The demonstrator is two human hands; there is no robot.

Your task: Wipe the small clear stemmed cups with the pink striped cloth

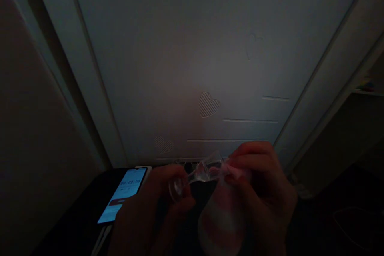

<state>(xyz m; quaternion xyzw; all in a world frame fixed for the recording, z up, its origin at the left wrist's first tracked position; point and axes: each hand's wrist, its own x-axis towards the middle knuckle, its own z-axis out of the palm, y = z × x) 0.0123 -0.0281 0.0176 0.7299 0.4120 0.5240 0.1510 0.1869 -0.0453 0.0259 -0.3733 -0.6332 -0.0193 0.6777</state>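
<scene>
In the dim lower middle of the head view, my left hand [162, 200] is closed on what looks like a small roll of clear tape [176, 189]. A crinkled clear strip [204, 172] stretches from it to the narrow top of a pink-and-white striped bundle [223, 220]. My right hand [258, 184] pinches that gathered neck, thumb and fingers pressed together. Below the neck the bundle widens into a rounded shape, apparently soft; its kind cannot be told. The bundle's right side is hidden behind my right hand.
A lit phone [127, 192] with a running timer lies left of my left hand, a white cable [101, 240] beneath it. Ahead rises a pale panel [180, 68] with embossed hearts and lines. A shelf edge [367, 92] shows at far right.
</scene>
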